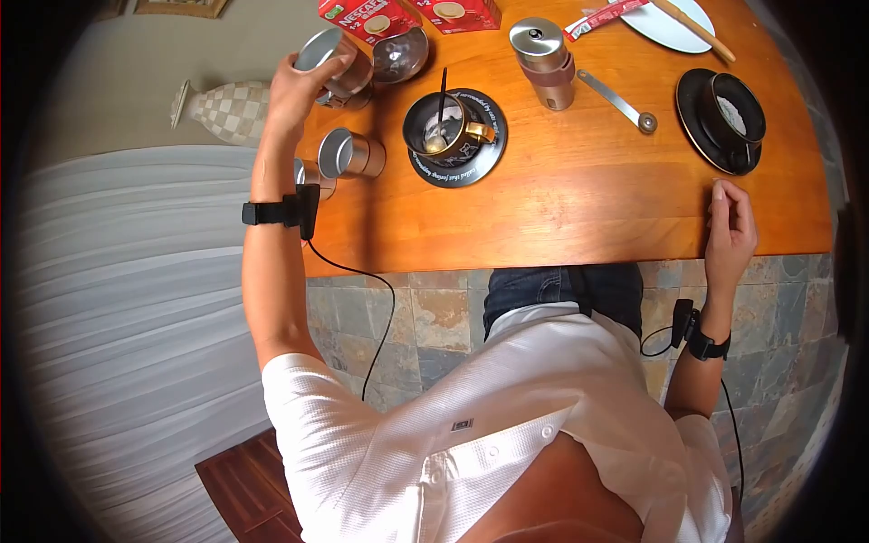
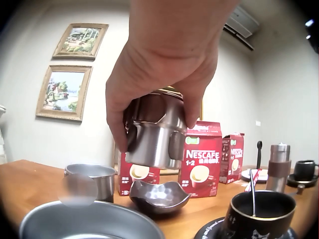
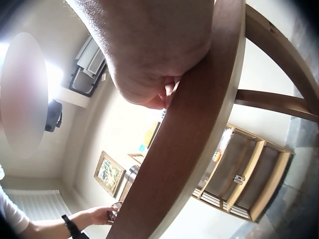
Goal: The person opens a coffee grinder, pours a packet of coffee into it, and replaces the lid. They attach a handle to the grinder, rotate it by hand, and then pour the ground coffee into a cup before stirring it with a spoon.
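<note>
My left hand (image 1: 294,92) grips a stainless steel cup (image 2: 155,142) with a brown band, fingers and thumb around its sides. In the left wrist view the cup hangs above a hammered metal bowl (image 2: 162,196), near another metal cup (image 2: 102,180) standing on the table. Closer to me are a brown-banded metal cup (image 1: 362,157) and a second one partly hidden by my wrist. My right hand (image 1: 731,231) lies at the table's front edge with loosely bent fingers, holding nothing. Just beyond it, a black cup (image 1: 735,109) with white contents sits on a dark saucer (image 1: 690,118).
A black-and-gold cup (image 1: 427,149) with a stirrer stands on a lettered saucer (image 1: 489,149). Behind are red Nescafé boxes (image 1: 369,20), a coffee grinder (image 1: 548,72), a long-handled scoop (image 1: 615,100) and a white plate (image 1: 665,32). A checkered vase (image 1: 233,113) is left of the table.
</note>
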The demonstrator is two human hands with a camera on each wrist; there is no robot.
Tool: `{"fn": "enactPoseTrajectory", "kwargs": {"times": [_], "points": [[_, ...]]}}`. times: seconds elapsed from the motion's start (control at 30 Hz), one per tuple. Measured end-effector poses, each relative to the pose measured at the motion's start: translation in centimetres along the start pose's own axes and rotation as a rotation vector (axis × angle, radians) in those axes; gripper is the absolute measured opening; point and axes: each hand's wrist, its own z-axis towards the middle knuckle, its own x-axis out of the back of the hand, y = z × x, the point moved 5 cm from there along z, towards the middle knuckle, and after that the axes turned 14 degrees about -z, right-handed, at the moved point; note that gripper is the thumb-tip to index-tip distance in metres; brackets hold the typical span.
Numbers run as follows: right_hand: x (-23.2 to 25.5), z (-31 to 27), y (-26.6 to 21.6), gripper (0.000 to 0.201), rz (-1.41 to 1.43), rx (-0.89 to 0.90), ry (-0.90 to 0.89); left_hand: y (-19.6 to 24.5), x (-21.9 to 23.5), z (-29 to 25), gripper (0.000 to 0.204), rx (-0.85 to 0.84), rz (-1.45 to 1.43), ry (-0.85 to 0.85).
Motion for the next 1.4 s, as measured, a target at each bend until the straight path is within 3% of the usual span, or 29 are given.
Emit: {"fn": "enactPoseTrajectory", "kwargs": {"times": [0.13,0.33,0.4,0.53,0.6,0.7,1.4], "points": [[0.0,0.0,0.0,0.015,-0.001,0.023,0.020,0.4,-0.9,-0.2,0.093,0.011,-0.019,-0.069],[0.0,0.0,0.1,0.015,0.003,0.013,0.004,1.3,-1.6,0.2,0.090,-0.179,0.387,0.024],[0.0,0.0,-0.2,0.015,0.005,0.016,0.014,2.2,-2.1,0.0,0.085,-0.331,0.663,0.113],[0.1,0.0,-0.1,0.014,0.009,0.019,0.016,2.9,-3.1,0.0,0.089,-0.308,0.794,0.095],[0.2,0.0,-0.2,0.014,0.005,0.014,0.015,3.0,-3.4,0.2,0.084,-0.406,0.885,0.112],[0.2,0.0,0.0,0.014,0.005,0.010,0.012,2.9,-3.9,0.5,0.076,-0.408,0.977,0.114],[0.4,0.0,-0.3,0.012,0.052,0.039,0.018,2.0,-4.9,1.9,0.059,-0.452,1.205,0.090]]}}
